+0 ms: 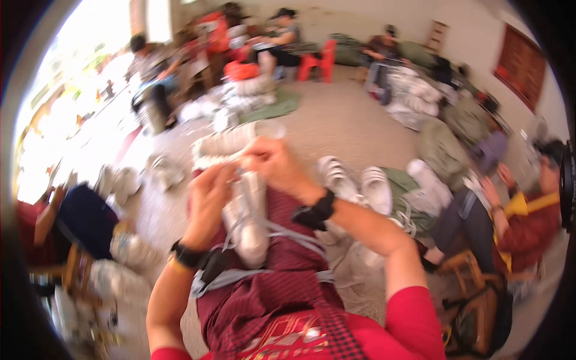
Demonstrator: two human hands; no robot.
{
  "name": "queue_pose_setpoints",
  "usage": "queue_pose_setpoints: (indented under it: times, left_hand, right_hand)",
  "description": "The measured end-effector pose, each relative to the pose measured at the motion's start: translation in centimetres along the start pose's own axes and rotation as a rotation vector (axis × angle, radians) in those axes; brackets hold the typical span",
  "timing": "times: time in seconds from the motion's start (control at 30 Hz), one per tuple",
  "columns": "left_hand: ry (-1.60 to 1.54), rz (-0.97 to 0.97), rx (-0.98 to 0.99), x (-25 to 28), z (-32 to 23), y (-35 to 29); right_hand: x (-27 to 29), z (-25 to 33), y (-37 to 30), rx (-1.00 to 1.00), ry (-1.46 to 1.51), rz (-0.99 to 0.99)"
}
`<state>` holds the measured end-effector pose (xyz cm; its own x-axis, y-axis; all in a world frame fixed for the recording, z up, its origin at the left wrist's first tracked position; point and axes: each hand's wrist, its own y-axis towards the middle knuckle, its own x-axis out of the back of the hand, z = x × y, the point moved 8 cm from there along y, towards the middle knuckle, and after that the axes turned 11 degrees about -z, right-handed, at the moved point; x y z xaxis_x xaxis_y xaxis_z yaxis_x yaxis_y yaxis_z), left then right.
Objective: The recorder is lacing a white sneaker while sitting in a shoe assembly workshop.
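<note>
A pale shoe (248, 231) lies lengthwise on my lap, its toe toward me and thin grey-white laces beside it. Over its far end my left hand (209, 201) and my right hand (275, 163) meet, fingertips pinched close together. Blur hides the small thing between the fingers. Just beyond my hands a row of white shoes (222, 143) sits pressed together at my knees. Grey straps (294, 235) cross the dark red checked cloth (258, 300) over my thighs.
White strapped shoes (375, 186) stand on the floor at my right, beside a green cloth (414, 210). Plastic bottles (129, 246) are at my left. Co-workers sit on both sides and farther back, near a red chair (321, 62) and a heap of white shoes (414, 90).
</note>
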<state>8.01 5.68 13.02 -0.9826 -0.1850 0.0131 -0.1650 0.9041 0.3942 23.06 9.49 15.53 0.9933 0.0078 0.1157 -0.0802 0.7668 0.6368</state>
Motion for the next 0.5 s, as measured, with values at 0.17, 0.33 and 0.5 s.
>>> queue_pose_setpoints:
  times: [0.17, 0.33, 0.5]
  left_hand:
    - [0.153, 0.229, -0.018, 1.1, -0.8, -0.2]
    - [0.014, 0.185, 0.122, -0.5, -1.3, -1.1]
    - [0.141, 0.227, 0.007, -0.5, -0.9, -0.6]
  right_hand:
    - [-0.5, 3.0, 0.0, 0.189, -0.035, -0.095]
    - [-0.2, 2.3, -0.7, 0.100, 0.000, -0.121]
    - [-0.3, 1.0, -1.2, -0.013, 0.080, -0.100]
